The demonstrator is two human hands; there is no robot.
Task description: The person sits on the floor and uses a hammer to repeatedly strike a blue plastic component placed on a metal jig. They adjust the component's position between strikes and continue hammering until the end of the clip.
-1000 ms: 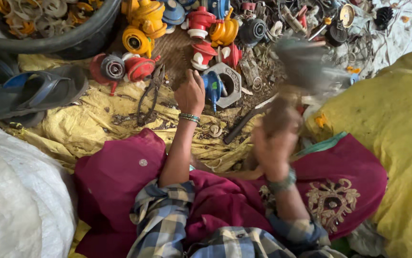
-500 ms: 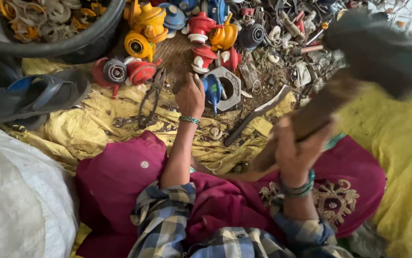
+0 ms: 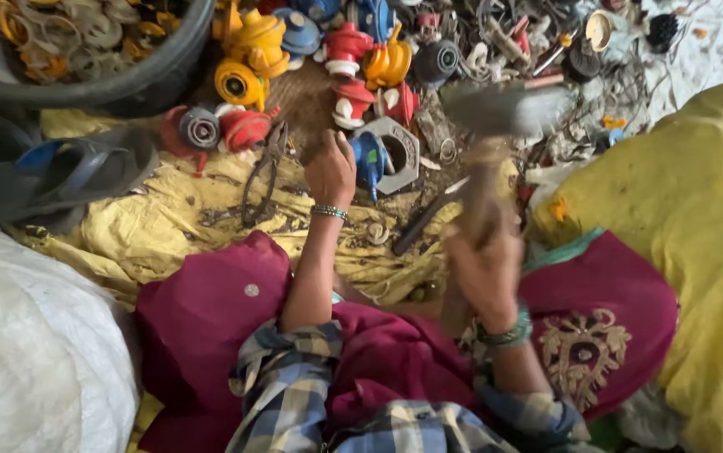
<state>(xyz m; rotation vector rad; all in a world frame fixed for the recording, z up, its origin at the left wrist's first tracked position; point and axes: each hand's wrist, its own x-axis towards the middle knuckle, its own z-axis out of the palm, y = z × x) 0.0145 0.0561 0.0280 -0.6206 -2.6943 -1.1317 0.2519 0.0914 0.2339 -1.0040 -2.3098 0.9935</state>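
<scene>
My left hand (image 3: 330,170) reaches forward and grips a small blue plastic part (image 3: 369,158) that rests against a large grey metal hex nut (image 3: 399,152) on the yellow sheet (image 3: 160,222). My right hand (image 3: 486,270) is closed round the wooden handle of a hammer (image 3: 496,113). The hammer's metal head is blurred with motion and hangs above and to the right of the nut. Both wrists wear green bangles. My checked sleeves and maroon cloth fill the lower frame.
A heap of red, yellow and blue plastic parts (image 3: 345,50) and metal scrap (image 3: 538,50) lies ahead. A dark tub (image 3: 127,80) of rings stands at top left, sandals (image 3: 59,172) below it, a white sack (image 3: 34,352) at lower left, pliers (image 3: 265,168) and a metal rod (image 3: 424,222) nearby.
The hammer swung up to the right, then came down and left toward the nut. My left hand stayed on the blue part.
</scene>
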